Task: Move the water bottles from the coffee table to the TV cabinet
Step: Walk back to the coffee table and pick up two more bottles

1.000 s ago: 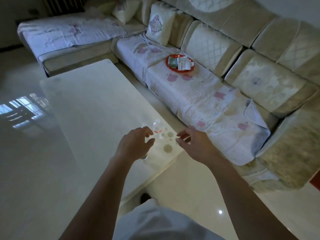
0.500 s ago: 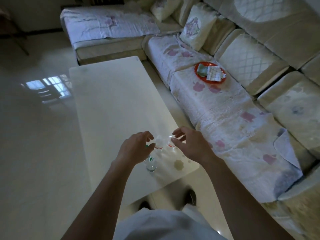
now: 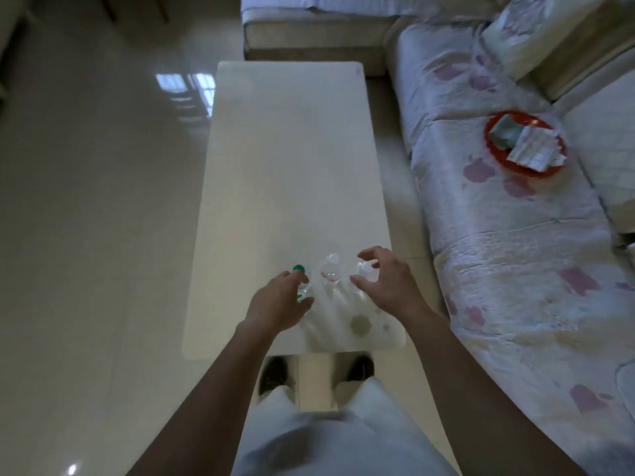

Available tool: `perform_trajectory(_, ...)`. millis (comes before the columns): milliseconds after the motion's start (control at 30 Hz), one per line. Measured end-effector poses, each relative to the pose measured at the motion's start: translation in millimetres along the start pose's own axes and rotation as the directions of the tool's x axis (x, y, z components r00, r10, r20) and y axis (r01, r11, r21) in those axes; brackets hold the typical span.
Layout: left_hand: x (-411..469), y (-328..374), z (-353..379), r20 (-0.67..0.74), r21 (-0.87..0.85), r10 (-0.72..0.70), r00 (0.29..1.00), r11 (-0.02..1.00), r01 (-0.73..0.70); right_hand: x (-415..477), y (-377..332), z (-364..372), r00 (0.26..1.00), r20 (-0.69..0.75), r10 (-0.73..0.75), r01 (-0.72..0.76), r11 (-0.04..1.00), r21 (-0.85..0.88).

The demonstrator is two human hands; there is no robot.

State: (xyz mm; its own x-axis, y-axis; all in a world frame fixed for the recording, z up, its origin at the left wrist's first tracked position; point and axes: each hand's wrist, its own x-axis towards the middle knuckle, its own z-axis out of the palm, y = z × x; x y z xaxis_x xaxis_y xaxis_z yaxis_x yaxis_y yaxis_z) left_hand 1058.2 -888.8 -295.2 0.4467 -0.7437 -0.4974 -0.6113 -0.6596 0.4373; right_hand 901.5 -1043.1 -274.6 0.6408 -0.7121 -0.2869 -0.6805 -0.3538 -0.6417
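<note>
Left hand (image 3: 278, 305) grip seemingly encloses green-capped bottle (image 3: 303, 285).

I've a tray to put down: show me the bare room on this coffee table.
Bare: the coffee table beyond the water bottles, up to its far edge. Crowded: the near end, with the bottles, left hand, right hand and patterned cloth.

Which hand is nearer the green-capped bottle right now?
Left. The left hand is at the green-capped bottle, thumb and fingers either side of it; the right hand is beyond the middle bottle, hovering over the third bottle.
</note>
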Motion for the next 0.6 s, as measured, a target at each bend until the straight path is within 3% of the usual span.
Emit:
perform_trajectory(233, 17, -3, 52, -0.063, -0.084, -0.179, 0.982, 0.981, 0.174, 19, 39, 35, 0.98, 0.178, -0.09, 0.085, 0.996, 0.035)
perform_trajectory(367, 32, -19, 77, -0.126, -0.292, -0.28, 0.952, 0.928, 0.234, 22, 58, 59, 0.97, 0.22, -0.104, 0.1, 0.995, 0.03)
perform_trajectory(500, 54, -39, 112, -0.126, -0.491, -0.328, 0.936, 0.841, 0.228, 30, 84, 88, 0.97, 0.226, -0.094, 0.09, 0.995, 0.032)
perform_trajectory(600, 71, -52, 139, -0.167, -0.538, -0.3, 0.939, 0.826, 0.169, 35, 100, 114, 0.97, 0.23, -0.084, 0.082, 0.997, 0.017)
